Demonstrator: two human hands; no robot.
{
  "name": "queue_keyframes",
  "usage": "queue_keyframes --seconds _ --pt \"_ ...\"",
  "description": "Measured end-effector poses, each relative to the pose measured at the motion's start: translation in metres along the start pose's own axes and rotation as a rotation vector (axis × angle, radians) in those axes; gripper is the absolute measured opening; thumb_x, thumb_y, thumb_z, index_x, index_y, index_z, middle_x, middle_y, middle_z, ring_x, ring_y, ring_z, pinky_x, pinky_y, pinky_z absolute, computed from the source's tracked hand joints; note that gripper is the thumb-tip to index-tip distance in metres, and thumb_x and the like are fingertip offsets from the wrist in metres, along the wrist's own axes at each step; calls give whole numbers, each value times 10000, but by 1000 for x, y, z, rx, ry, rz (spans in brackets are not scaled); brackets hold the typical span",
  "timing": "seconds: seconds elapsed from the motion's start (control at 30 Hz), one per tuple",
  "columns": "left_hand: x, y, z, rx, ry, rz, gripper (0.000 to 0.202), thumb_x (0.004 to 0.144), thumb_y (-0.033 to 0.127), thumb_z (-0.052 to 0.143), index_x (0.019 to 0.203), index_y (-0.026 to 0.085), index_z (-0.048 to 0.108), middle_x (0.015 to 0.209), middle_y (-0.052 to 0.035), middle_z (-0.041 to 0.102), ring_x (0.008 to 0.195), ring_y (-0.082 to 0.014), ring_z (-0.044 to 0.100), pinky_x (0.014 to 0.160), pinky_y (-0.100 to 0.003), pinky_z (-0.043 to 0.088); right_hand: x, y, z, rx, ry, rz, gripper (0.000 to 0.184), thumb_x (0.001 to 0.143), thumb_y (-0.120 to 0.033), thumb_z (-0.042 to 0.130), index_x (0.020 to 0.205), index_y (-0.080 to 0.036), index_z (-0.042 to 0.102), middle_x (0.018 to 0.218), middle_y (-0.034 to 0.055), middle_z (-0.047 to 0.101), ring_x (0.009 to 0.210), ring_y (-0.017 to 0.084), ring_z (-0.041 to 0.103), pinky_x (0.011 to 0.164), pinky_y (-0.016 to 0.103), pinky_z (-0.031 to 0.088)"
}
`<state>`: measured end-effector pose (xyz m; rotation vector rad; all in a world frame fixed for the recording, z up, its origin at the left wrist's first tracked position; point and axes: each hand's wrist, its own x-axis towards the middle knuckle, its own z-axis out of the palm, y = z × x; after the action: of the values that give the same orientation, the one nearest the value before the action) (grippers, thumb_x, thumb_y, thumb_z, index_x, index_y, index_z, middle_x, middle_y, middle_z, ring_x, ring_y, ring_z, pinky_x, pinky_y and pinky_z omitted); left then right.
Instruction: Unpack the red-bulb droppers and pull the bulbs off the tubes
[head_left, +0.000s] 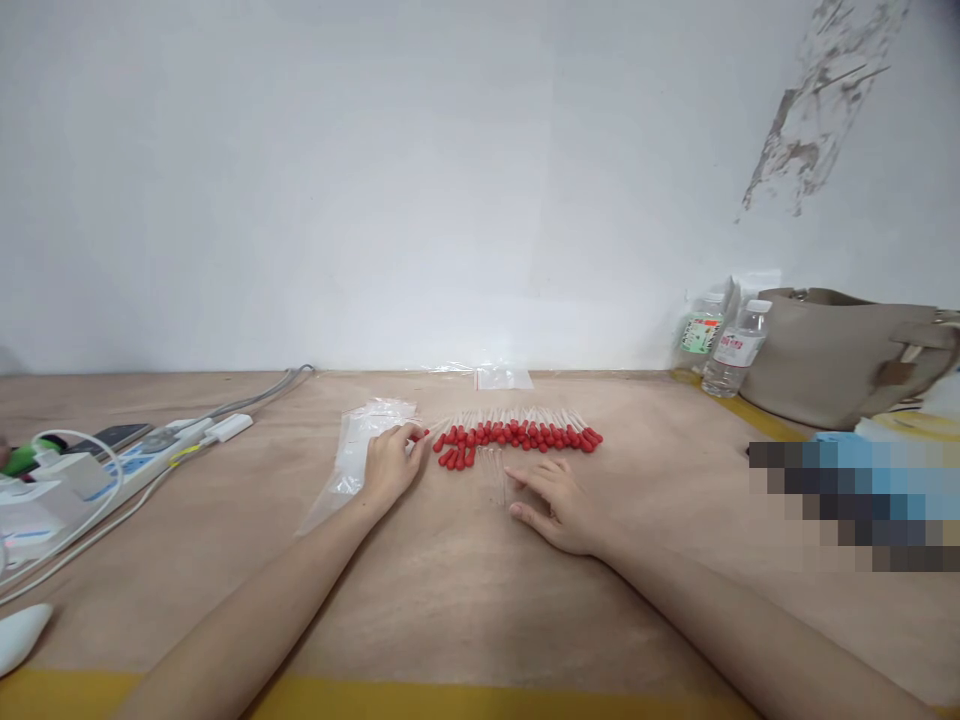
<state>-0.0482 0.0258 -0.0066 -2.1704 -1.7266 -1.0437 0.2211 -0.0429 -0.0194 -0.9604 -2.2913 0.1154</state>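
A row of several small droppers with red rubber bulbs [525, 434] lies across the middle of the brown table [450, 580]. My left hand [390, 465] rests at the row's left end, fingers curled and pinching one red-bulbed dropper [421, 434]. It lies partly on a heap of clear plastic bags [360, 445]. My right hand [555, 503] lies flat on the table just in front of the row, fingers stretched out, beside a few clear tubes [496, 470].
A power strip with plugs and cables [112, 465] sits at the left. A small clear bag [502, 378] lies by the wall. Two water bottles [724, 345] and a beige bag [840, 355] stand at the right. A yellow stripe marks the table's near edge.
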Motion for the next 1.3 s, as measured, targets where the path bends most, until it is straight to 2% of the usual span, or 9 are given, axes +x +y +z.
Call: queue_keyframes --seconds 0.1,0.2,0.27,0.33,0.43,0.63,0.97,1.13,1.3 --pt "1 5 -7 -127 141 -52 113 781 296 470 772 203 533 789 2 611 685 -147 560 643 -258 391 -1 4 3 -32 124 29 330 817 -331 459 1123 -209 485 982 68 568 923 190 487 822 376 348" --pt "-6 19 -14 -262 246 -91 165 769 319 503 881 198 496 816 -3 601 700 -145 568 631 -251 414 -1 8 6 -51 273 41 362 808 -299 462 1154 -194 462 1044 96 513 994 201 463 839 365 379" --pt "-16 34 -16 -361 211 -55 223 763 322 522 942 196 477 839 -9 605 730 -148 574 650 -256 427 0 11 6 -88 360 53 428 801 -306 470 1208 -182 421 1118 120 458 1052 212 433 858 364 386" --pt "-29 49 -13 -438 90 18 222 775 312 517 966 202 485 852 -15 616 772 -153 579 686 -267 435 -1 12 4 -158 407 48 493 791 -335 485 1249 -182 384 1190 133 409 1095 230 404 879 383 374" --pt "-46 68 -6 -501 -38 129 216 783 292 525 982 209 507 921 -28 617 828 -157 582 762 -295 428 -2 12 1 -258 352 -24 500 783 -388 502 1239 -204 408 1174 117 461 1077 239 419 879 408 348" --pt "-54 78 0 -449 -47 238 193 781 292 547 954 208 534 875 -24 629 824 -164 569 783 -323 415 -2 10 3 -270 219 -87 254 821 -368 478 1003 -224 582 848 41 631 842 172 502 860 396 274" --pt "-51 86 -4 -227 -97 531 201 775 384 542 887 230 606 976 -41 583 910 -188 493 816 -351 356 -2 3 5 -241 144 -152 220 859 -265 413 764 -196 600 634 0 575 697 122 457 845 350 250" --pt "-48 85 -6 -144 -150 585 193 846 310 447 802 207 604 883 -23 606 855 -171 478 802 -353 315 0 -2 6 -214 137 -151 244 860 -280 412 733 -184 596 597 1 556 680 129 430 781 337 271" --pt "-47 87 -11 -122 -196 595 224 863 302 410 803 204 602 922 -27 602 889 -178 462 834 -372 282 1 0 9 -203 153 -164 221 850 -279 432 739 -183 597 575 2 527 690 136 404 744 323 278"
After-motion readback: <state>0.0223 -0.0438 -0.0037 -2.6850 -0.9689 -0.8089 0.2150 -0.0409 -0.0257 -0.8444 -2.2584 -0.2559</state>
